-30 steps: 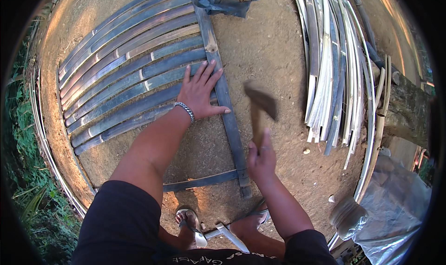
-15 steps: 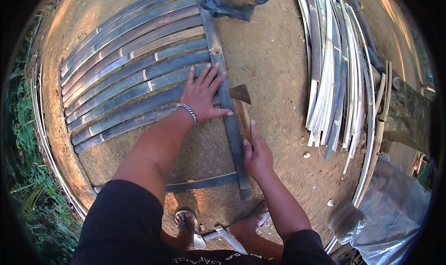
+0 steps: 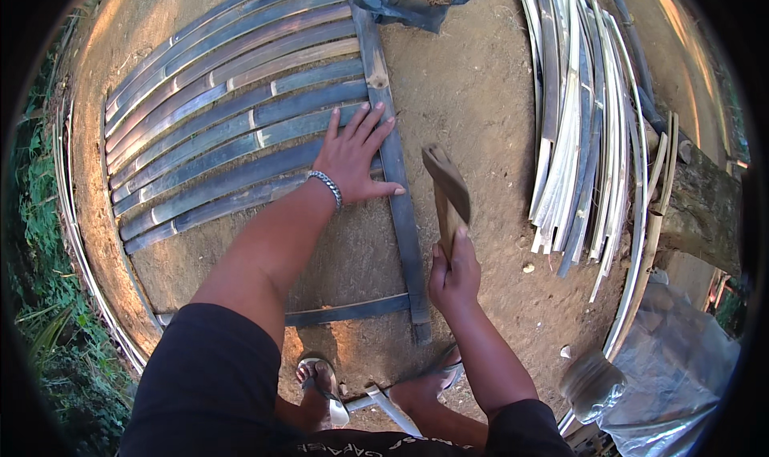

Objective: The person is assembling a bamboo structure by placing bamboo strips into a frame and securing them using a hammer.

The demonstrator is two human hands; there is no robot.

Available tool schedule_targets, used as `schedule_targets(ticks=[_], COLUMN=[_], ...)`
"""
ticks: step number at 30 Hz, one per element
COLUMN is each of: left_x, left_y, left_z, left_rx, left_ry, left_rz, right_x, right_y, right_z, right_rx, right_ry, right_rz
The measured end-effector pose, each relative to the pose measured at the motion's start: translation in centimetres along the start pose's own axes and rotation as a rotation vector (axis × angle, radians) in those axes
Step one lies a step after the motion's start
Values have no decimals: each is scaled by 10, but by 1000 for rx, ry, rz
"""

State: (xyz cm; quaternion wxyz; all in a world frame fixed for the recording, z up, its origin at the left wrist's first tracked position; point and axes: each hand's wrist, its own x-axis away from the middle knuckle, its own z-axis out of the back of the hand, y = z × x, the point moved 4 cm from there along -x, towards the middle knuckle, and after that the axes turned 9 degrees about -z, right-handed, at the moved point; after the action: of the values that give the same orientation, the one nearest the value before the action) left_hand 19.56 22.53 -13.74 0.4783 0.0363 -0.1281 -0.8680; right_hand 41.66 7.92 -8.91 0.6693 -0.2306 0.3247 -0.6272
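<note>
My left hand, a chain bracelet at its wrist, lies flat with fingers spread over the ends of the dark bamboo slats. Its fingertips and thumb reach the long side rail of the slatted bamboo frame. To the right of that rail, my right hand is closed round the wooden handle of a small hatchet. The hatchet's head is raised, apart from the rail and tilted toward me. Slats lie side by side across the frame, and a single crosspiece spans its near end.
A bundle of split bamboo strips lies on the ground at right. Behind the rail's far end sits a dark plastic bag with brown bits inside. Clear plastic sheeting is at lower right, beside a log. Greenery borders the left.
My right hand has lifted the hatchet up and to the right, away from the rail, turning its head. The left hand keeps its place on the slats and rail.
</note>
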Motion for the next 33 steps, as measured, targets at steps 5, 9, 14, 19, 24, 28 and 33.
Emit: schedule_targets(ticks=[5,9,14,19,24,28,33], left_x=[-3,-2,-3,-2,1,-1,-3], left_y=[-3,-3,-1,-1,-2,1,4], left_z=[3,3,3,4,-1,4,2], left_rx=[-16,-25,-23,-37,-33,-26,-54], left_ry=[6,13,5,-5,1,1,-40], left_rz=[-2,-11,-4,-7,-6,-12,-3], right_x=[-13,-7,0,-4,1,-21,0], right_y=[15,9,7,21,13,17,32], right_z=[-14,-1,-9,-14,-12,-13,-11], right_rx=[222,80,48,35,73,189,-35], right_ry=[-428,-165,-79,-209,-188,-402,-167], right_rz=[-336,-128,9,-161,-109,-275,-109])
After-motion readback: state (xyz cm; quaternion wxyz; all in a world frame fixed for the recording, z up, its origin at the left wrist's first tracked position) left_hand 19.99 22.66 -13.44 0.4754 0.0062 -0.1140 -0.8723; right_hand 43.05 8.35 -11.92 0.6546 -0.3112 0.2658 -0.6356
